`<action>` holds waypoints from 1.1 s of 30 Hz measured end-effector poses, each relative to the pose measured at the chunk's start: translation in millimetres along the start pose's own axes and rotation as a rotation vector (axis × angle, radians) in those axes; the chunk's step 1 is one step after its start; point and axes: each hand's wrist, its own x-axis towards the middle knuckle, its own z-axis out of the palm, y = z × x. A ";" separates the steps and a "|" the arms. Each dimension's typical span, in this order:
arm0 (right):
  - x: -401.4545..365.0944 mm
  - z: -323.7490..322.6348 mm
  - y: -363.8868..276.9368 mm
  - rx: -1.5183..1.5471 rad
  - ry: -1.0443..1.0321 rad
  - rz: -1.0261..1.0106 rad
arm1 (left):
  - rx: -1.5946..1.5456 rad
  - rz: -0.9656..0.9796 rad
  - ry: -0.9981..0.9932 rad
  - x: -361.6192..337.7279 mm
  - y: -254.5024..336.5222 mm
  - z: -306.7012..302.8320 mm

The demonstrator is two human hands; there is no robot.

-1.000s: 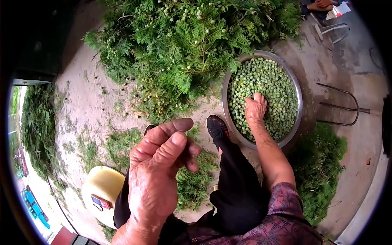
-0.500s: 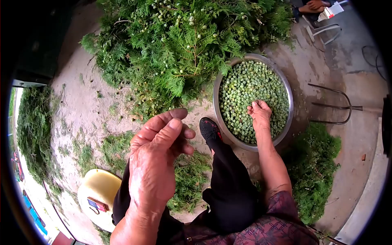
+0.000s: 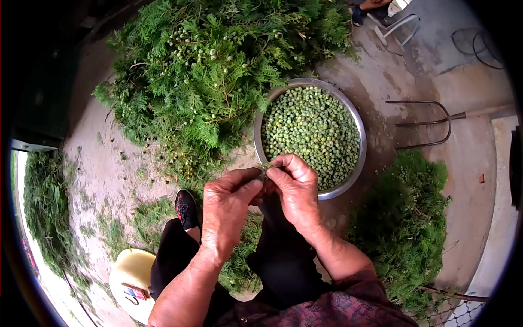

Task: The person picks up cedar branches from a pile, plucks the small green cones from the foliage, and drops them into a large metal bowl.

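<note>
My left hand [image 3: 226, 204] and my right hand [image 3: 297, 188] meet at the near left rim of a wide metal basin [image 3: 358, 169]. Their thumbs and forefingers pinch together around a small green sprig [image 3: 265, 167], mostly hidden by the fingertips. Many small round green cones [image 3: 316, 125] fill the basin. Beyond it on the left lies a big heap of leafy evergreen branches [image 3: 201, 76], with pale cones among the leaves.
A pitchfork [image 3: 449, 122] lies on the ground to the right, above another pile of greenery [image 3: 406, 223]. At lower left stands a yellow stool [image 3: 131, 272] with a small red-and-blue item on it. Another person's legs [image 3: 373, 8] and a white-framed seat [image 3: 400, 30] appear at top right.
My right hand has come back from over the cones to join my left hand at the basin's rim. My visible foot has shifted left, and the view has turned slightly.
</note>
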 end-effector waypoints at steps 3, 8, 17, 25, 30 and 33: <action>-6.7 6.2 -0.1 0.115 0.089 -0.007 | 0.042 0.090 0.137 -2.3 4.8 -3.1; -5.3 -0.6 22.1 -0.842 -0.474 -0.521 | 0.057 0.299 0.184 0.9 15.7 -17.4; -4.0 -1.4 30.3 -0.688 -0.367 -0.102 | 0.611 0.501 0.116 -4.0 12.9 -8.9; -0.7 -14.9 22.9 0.584 -0.186 0.508 | 0.933 0.564 -0.182 -3.8 3.1 4.4; 17.9 -56.7 33.7 0.464 0.048 0.399 | 0.986 0.451 -0.192 -7.6 12.1 6.6; 46.3 -87.2 19.9 0.157 0.231 0.221 | 1.053 0.547 -0.230 -5.8 5.8 2.1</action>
